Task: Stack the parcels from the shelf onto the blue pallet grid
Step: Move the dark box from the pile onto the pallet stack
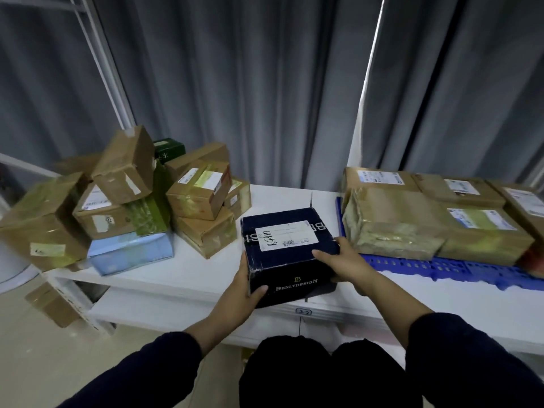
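Left: heap of brown cardboard parcels on the white shelf. My left hand and right hand curl round the sides of the dark navy printed box at the shelf's near edge. Looks like the carry step: next I move it right onto the blue plastic pallet grid, by the taped brown parcels.

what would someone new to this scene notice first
The dark navy box with a white label sits dead centre by the front edge of the white shelf, gripped between the left hand and the right hand. To its left is a jumbled pile of cardboard parcels. To its right, taped parcels lie in neat rows on the blue pallet grid.
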